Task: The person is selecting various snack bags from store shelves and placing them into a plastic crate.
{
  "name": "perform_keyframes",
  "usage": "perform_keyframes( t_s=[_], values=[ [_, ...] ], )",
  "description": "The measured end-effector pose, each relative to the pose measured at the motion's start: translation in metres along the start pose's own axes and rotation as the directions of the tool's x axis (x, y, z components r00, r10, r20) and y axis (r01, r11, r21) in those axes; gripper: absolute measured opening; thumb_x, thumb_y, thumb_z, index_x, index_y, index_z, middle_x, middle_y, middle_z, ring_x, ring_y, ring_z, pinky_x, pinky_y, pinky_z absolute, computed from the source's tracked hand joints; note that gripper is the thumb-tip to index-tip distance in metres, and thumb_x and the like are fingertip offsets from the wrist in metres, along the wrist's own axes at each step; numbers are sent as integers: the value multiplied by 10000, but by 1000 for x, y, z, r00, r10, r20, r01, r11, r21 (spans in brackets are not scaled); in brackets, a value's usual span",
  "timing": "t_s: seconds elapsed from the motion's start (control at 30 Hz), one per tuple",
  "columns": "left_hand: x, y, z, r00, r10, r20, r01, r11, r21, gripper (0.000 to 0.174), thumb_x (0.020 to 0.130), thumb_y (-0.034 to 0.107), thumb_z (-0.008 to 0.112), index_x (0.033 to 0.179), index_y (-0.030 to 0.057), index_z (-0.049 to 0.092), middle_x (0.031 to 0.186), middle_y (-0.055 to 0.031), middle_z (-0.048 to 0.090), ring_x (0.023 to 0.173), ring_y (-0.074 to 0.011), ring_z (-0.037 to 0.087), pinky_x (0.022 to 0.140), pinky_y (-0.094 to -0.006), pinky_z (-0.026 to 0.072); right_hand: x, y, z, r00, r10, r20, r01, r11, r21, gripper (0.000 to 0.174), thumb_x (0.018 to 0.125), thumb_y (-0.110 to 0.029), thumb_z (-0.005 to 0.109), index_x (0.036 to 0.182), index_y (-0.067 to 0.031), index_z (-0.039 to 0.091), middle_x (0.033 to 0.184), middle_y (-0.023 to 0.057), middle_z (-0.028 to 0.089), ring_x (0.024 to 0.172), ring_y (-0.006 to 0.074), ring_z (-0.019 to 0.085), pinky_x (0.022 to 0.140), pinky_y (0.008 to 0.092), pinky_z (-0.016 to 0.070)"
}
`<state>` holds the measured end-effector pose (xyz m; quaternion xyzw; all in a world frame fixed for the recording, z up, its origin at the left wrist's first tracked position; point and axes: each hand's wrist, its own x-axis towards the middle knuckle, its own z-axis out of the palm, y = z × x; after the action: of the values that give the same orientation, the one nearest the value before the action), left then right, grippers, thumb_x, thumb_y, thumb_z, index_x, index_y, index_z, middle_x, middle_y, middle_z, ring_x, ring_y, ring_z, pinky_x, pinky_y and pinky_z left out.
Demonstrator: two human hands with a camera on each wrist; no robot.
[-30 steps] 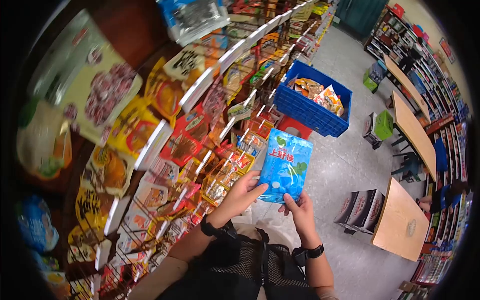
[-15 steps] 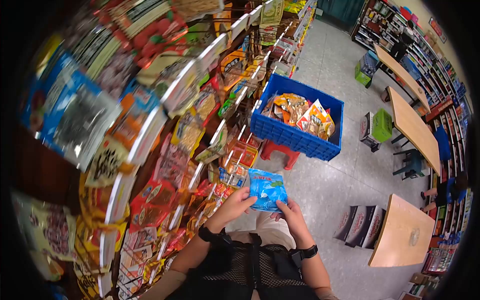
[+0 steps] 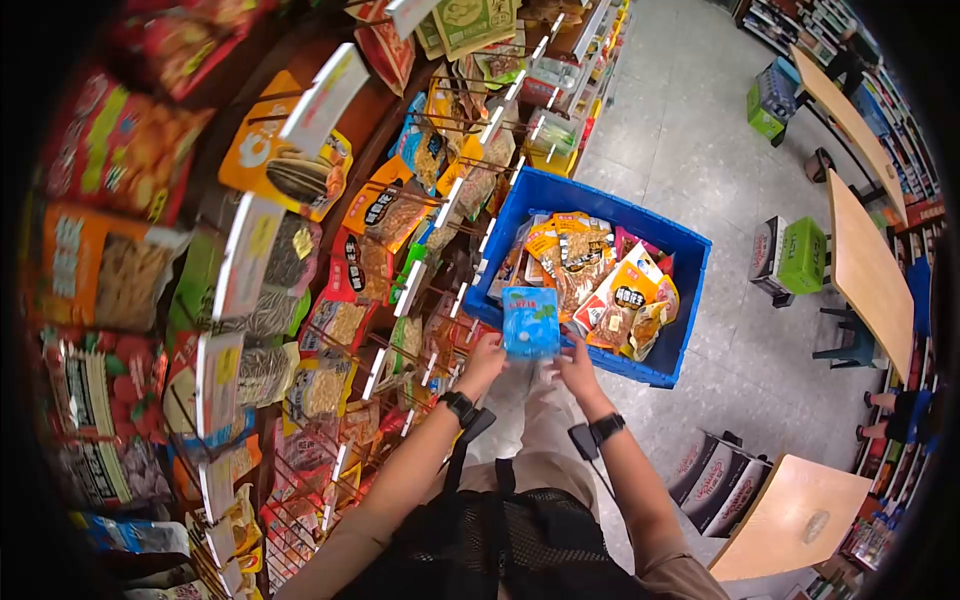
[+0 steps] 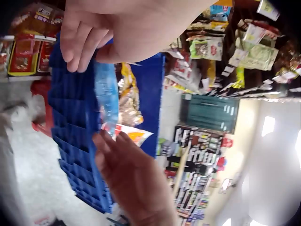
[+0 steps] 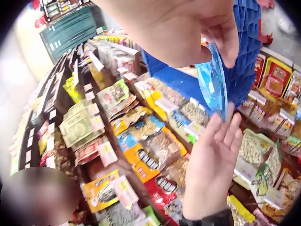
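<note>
A blue snack packet (image 3: pixel 531 322) shows over the near end of the blue crate (image 3: pixel 640 374) in the head view, between my two hands. My left hand (image 3: pixel 483 366) is at its left side, and in the right wrist view the fingers (image 5: pixel 231 134) reach out fairly straight by the packet's lower end. At its right side is my right hand (image 3: pixel 578 372); in the left wrist view its fingers (image 4: pixel 107 145) extend loosely, tips right at the packet's edge. Orange-and-yellow peanut bags (image 3: pixel 585 250) lie heaped inside the crate.
Snack shelves (image 3: pixel 322 190) with hanging bags and price tags run along the left, close to the crate. Dark cartons (image 3: pixel 712 485) and a wooden table (image 3: pixel 795 520) stand at the lower right. Green-sided boxes (image 3: pixel 800 255) sit on the tiled floor (image 3: pixel 690 130).
The packet has gone from in front of my body, gripped at its lower corners, to over the crate's near end. My arms reach further forward, and the fingers have loosened. The crate appears nearer.
</note>
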<state>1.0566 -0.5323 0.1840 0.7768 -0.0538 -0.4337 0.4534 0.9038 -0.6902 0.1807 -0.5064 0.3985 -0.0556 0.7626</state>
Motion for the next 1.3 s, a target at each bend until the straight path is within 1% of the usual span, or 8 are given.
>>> perform_keyframes(
  t_s=[0.13, 0.33, 0.67, 0.8, 1.03, 1.1, 1.17, 1.3],
  values=[
    [-2, -21, -15, 982, 145, -118, -60, 843, 534, 334, 879, 267, 594, 1131, 48, 594, 927, -152, 701, 865, -326, 673, 754, -426, 509, 55, 35, -33, 989, -109, -100, 57, 904, -423, 454, 879, -100, 615, 1283, -27, 422, 989, 112, 625, 668, 182, 653, 581, 306, 509],
    [-75, -98, -39, 996, 83, -27, -70, 947, 313, 237, 898, 243, 565, 995, 44, 648, 866, -131, 692, 819, -264, 668, 724, -377, 511, 38, 19, -38, 962, 248, 118, -212, 943, -257, 249, 942, -289, 554, 1030, -62, 608, 867, 83, 688, 654, 157, 642, 577, 271, 492],
    [-290, -309, -27, 892, -226, -392, 169, 970, -176, 253, 886, 258, 521, 933, 54, 663, 779, -84, 675, 656, -187, 649, 605, -334, 517, -12, 36, 48, 747, 357, 561, 1, 843, -538, 85, 887, -101, 551, 854, -79, 626, 651, -3, 567, 499, 72, 482, 442, 232, 395],
    [-380, -432, 16, 776, -163, -609, 23, 973, -231, 278, 919, 250, 511, 970, 23, 662, 838, -126, 694, 711, -196, 673, 650, -335, 546, -64, 80, 120, 505, 268, 820, 391, 776, -495, 170, 920, -55, 490, 844, -88, 640, 686, 1, 594, 525, 73, 513, 438, 225, 402],
    [-573, -572, 157, 442, -810, -385, -57, 403, -913, 302, 908, 209, 552, 1085, -19, 639, 897, -122, 720, 704, -180, 681, 601, -302, 547, -262, 199, 215, 289, 338, 896, 588, 675, -445, 164, 826, 11, 504, 847, -66, 647, 720, -9, 602, 632, 72, 525, 564, 229, 422],
    [-607, -659, 228, 610, -683, -402, -308, 263, -914, 230, 900, 119, 482, 1043, -17, 600, 891, -162, 713, 656, -257, 670, 539, -349, 518, -335, 216, 234, 169, 455, 874, 490, 731, -475, 158, 844, 18, 513, 847, -58, 651, 696, -1, 607, 581, 80, 522, 531, 227, 414],
    [-640, -667, 264, 291, -954, -68, -248, -6, -969, 233, 861, 93, 468, 965, -99, 552, 812, -212, 687, 607, -313, 655, 463, -407, 489, -391, 231, 249, 85, 507, 858, 547, 696, -466, 154, 851, 4, 501, 869, -55, 641, 727, -5, 599, 626, 77, 524, 562, 229, 419],
    [-665, -679, 284, 161, -986, -37, -479, -46, -877, 237, 859, 84, 488, 904, -142, 545, 744, -226, 658, 595, -316, 666, 457, -382, 527, -481, 218, 297, -51, 499, 865, 688, 645, -332, 151, 881, -8, 466, 882, -41, 613, 775, -8, 589, 692, 72, 520, 620, 230, 424]
  ],
)
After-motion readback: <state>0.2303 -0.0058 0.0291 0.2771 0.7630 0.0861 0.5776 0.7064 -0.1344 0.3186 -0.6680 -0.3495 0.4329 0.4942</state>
